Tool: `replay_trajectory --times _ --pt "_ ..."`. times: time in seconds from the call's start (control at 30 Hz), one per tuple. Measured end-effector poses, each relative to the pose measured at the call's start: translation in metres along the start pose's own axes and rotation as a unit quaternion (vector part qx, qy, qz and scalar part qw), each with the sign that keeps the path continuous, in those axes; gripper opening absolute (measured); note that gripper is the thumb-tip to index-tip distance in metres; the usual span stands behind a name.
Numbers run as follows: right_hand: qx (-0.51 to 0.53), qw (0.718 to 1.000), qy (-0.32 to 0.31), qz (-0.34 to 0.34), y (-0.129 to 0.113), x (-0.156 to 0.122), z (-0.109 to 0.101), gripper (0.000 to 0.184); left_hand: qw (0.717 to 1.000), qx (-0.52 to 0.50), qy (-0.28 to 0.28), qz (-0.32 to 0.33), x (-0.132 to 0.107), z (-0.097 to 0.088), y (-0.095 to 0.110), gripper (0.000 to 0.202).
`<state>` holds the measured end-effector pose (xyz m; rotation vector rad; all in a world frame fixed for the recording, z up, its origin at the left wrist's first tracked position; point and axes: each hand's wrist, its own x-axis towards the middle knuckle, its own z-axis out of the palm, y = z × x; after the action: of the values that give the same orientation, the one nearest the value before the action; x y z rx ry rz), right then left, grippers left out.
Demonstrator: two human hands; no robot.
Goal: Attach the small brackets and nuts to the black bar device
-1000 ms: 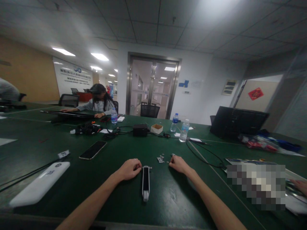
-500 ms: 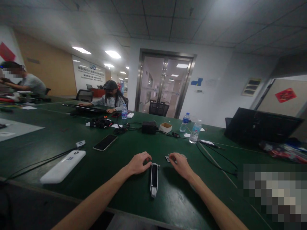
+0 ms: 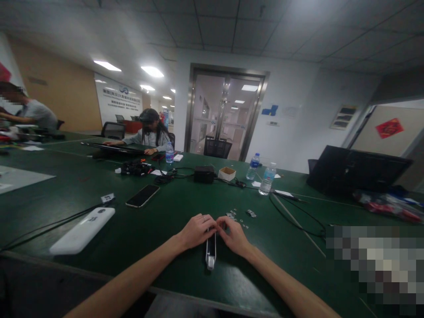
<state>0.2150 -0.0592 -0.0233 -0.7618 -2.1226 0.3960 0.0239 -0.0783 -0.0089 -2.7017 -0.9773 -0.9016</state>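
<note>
A narrow, silver-white metal piece with a dark hollow middle (image 3: 210, 254) lies lengthwise on the green table in front of me. My left hand (image 3: 198, 230) is closed over its far end, fingers bent down onto it. From the other side, my right hand (image 3: 233, 235) meets the left at that end, thumb and fingers pinched together. Whatever sits between the right fingertips is too small or hidden to make out. Just beyond the right hand are several small rings (image 3: 241, 221) and a small metal part (image 3: 251, 213). The far end of the metal piece is covered by my fingers.
To the left lie a white slab-shaped case (image 3: 84, 230) and a phone (image 3: 143, 195). Further back are a black box with cables (image 3: 204, 174), a small open carton (image 3: 227, 174) and water bottles (image 3: 267, 179). A monitor (image 3: 359, 170) stands right; a person (image 3: 154, 132) sits across.
My right hand has moved left from the small parts to the metal piece's far end, uncovering the rings. My left hand has shifted slightly right onto that end.
</note>
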Motion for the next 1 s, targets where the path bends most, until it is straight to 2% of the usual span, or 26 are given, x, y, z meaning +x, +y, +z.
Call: replay_trajectory --times 0.4,0.73,1.0 --pt "0.039 0.999 0.002 0.02 -0.005 0.0 -0.002 0.008 1.0 -0.009 0.023 -0.014 0.0 -0.001 -0.003 0.005" --pt "0.038 0.999 -0.012 0.004 -0.012 0.001 -0.006 0.01 0.999 -0.021 -0.012 -0.039 0.0 -0.002 -0.005 0.011" --pt "0.044 0.999 -0.028 -0.007 -0.011 -0.001 -0.008 0.017 0.998 -0.042 -0.001 -0.04 -0.001 -0.001 -0.006 0.011"
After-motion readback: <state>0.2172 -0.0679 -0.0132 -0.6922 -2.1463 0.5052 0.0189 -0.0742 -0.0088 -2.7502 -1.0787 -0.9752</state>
